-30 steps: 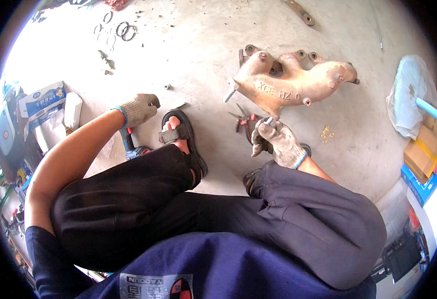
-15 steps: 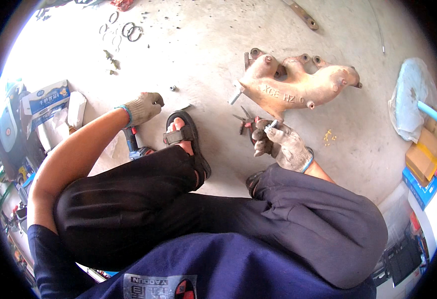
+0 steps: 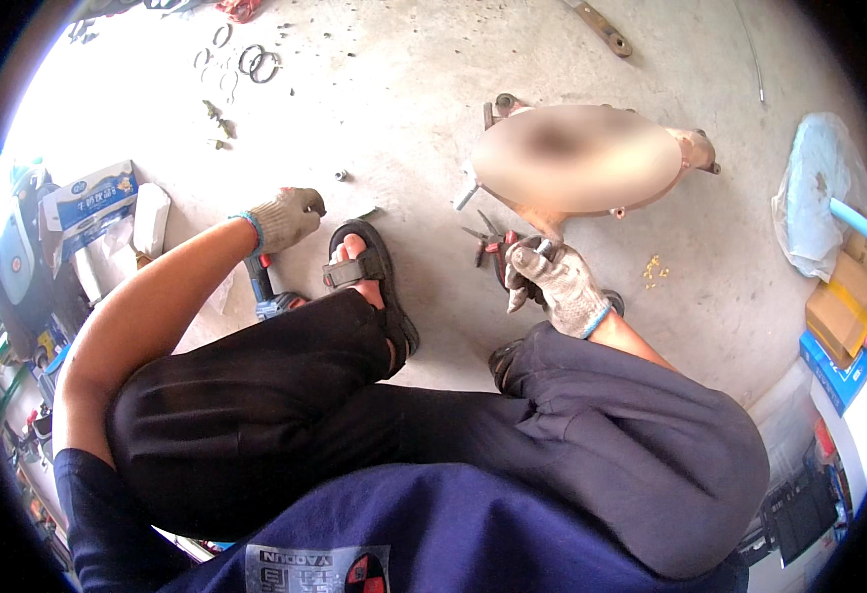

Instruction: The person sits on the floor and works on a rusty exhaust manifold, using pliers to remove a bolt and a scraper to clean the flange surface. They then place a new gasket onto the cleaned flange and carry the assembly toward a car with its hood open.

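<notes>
Concrete floor (image 3: 404,119) stretches from the left hand (image 3: 290,219) across to the casting (image 3: 577,163), with cartons (image 3: 92,212) edging the left side and a plastic bag (image 3: 817,193) the right. The right hand (image 3: 560,285), in a knitted glove, pinches a small grey metal piece (image 3: 546,247) just below the rusty, branched casting; red-handled pliers (image 3: 498,247) lie partly behind it. The left hand's fingers curl; whether they hold anything, I cannot tell.

Floor (image 3: 404,128): casting (image 3: 582,163) right of centre, pliers (image 3: 496,239) on its near side.
Rings (image 3: 252,72) far left; power tool (image 3: 268,294) near left; right edge, plastic bag (image 3: 809,198) with box (image 3: 842,304) nearer, perhaps touching.
</notes>
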Motion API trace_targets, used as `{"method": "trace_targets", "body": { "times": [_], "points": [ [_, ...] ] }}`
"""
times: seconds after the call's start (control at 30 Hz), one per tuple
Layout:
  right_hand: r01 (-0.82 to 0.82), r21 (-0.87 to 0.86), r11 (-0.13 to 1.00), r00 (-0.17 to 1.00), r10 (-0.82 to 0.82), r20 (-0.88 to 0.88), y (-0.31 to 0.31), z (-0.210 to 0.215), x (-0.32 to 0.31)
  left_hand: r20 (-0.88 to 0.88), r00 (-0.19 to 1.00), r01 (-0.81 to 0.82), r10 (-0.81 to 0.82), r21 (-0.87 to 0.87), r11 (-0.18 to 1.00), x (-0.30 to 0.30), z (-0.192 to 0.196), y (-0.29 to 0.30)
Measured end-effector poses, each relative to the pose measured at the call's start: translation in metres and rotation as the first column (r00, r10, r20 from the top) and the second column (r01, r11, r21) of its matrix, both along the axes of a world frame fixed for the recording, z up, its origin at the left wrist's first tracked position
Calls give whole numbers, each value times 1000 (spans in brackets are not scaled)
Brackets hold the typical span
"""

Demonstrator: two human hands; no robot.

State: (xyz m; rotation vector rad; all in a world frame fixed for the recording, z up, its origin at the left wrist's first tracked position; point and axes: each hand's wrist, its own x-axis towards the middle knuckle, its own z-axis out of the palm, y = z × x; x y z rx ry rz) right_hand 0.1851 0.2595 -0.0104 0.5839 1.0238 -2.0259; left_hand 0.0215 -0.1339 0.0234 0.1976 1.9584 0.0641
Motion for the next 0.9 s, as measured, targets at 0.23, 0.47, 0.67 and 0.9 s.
{"method": "trace_targets", "body": {
  "times": [0.23,0.47,0.67,0.9],
  "points": [
    [178,-326,928,975,-121,188,1,11,-6,-1,1000,-6,6,11,1000,2,-3,-7],
    [20,-82,996,1000,-21,-14,6,-10,4,32,999,-3,3,-20,1000,5,5,4],
    [145,-242,959,985,-116,129,3,8,0,17,1000,-26,26,-26,999,3,0,1],
    [212,-175,961,976,-199,90,-5,6,2,10,997,82,-82,-1,997,2,-8,-2]
  ]
}}
